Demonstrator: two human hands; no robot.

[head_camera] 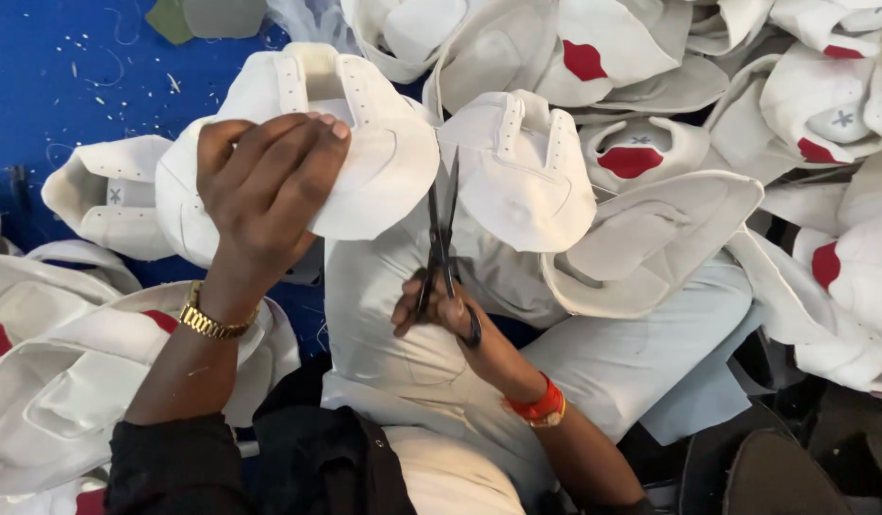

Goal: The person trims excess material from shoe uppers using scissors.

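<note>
Blue felt-like cloth (pixel 50 105), flecked with thread scraps, covers the work surface, and nearly all of it lies under heaps of white fabric caps, many with a red oval patch on the front. From where I stand, the person sits with pale grey cloth (pixel 593 353) spread over the lap, and everything happens just above it.

The left hand (pixel 264 191), a gold-coloured watch (pixel 212 322) at its wrist, is spread over one white cap with a stiff brim and an eyeleted back strap (pixel 364 133). Its fingers curl over the crown and pinch the cap firmly, holding it up off the pile with the brim turned toward the other hand. Right of that cap, just beside its brim edge, stand black-handled metal scissors (pixel 441 248), blades pointing up and nearly together. The right hand (pixel 450 319), with a red-orange band (pixel 539 405) at the wrist, has its fingers closed through the handle loops below the cap.

A second white cap (pixel 522 172) lies just right of the scissors, and a pile of patched caps (pixel 641 157) spreads further right of the held cap. More caps (pixel 69 372) are stacked below and left of it.

By my reading, trimming is the step in hand: the blades sit at the brim's edge, seemingly about to snip a loose thread, though no thread is plain to see. A clean cut would call for the blade tips to meet only the stray thread, clear of the stitching and the holding fingers.
</note>
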